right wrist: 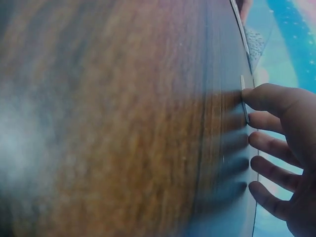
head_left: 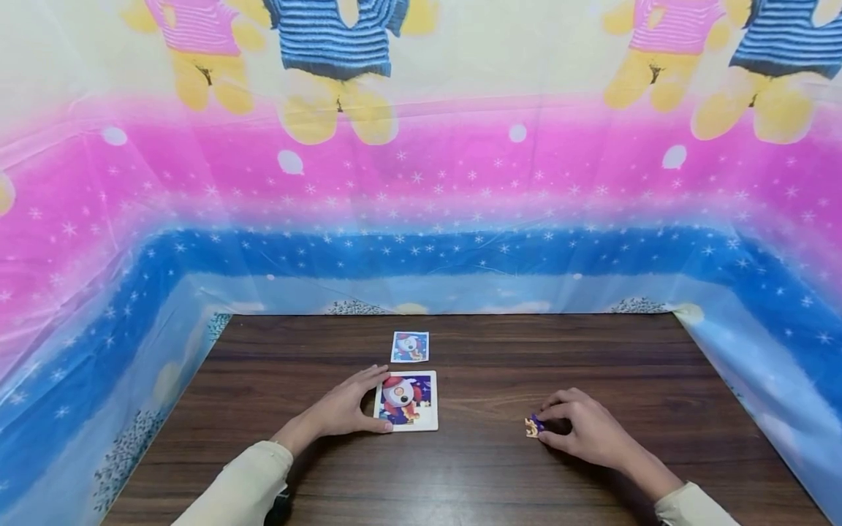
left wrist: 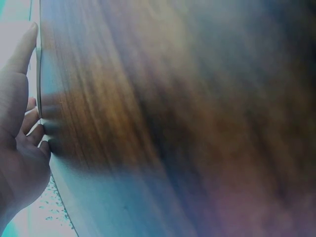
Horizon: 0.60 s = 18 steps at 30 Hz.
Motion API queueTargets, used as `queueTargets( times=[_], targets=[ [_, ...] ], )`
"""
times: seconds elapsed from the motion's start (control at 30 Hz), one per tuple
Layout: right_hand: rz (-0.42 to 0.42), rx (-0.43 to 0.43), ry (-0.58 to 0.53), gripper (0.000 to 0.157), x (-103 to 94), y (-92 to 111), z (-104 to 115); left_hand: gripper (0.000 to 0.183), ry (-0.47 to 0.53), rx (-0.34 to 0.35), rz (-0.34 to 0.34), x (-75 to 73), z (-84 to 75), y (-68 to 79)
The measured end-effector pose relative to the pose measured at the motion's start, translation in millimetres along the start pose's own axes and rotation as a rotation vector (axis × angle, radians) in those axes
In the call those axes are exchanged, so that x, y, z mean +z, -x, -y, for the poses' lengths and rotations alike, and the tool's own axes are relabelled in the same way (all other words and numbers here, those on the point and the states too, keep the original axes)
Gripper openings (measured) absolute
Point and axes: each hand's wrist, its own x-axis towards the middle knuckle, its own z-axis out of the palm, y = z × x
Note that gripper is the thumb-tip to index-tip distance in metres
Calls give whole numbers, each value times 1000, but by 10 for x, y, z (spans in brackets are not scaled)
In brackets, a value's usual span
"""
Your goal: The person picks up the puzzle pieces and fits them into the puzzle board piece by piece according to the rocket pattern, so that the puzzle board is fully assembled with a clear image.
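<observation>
A white-framed jigsaw puzzle (head_left: 426, 387) lies on the table, its picture of a white-faced, red character partly filled in. Pale bare patches show at the lower right of the picture. My left hand (head_left: 349, 402) holds the puzzle's left side, thumb at the near corner and fingers at the far one. Off to the right, my right hand (head_left: 582, 431) pinches a small purple and yellow jigsaw piece (head_left: 532, 427) between thumb and forefinger, low over the table. In the right wrist view this piece (right wrist: 244, 98) appears edge-on at the fingertips, with the other fingers spread.
A small printed picture card (head_left: 410, 347) with a matching character lies just beyond the puzzle. The dark wood-grain table (head_left: 487, 475) extends to a patterned cloth backdrop (head_left: 460, 256) at the back and sides. Both wrist views are mostly blurred tabletop.
</observation>
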Motion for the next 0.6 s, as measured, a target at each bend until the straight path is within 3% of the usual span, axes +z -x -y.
queueTargets(
  times=[0.23,0.6],
  targets=[
    [-58,-43,42,24,0,-150,96,101,3,-8,2,-6,-4,-5],
    [-61,-188,-17,23,127,-658,541,100,7,-4,5,-17,-26,1]
  ],
)
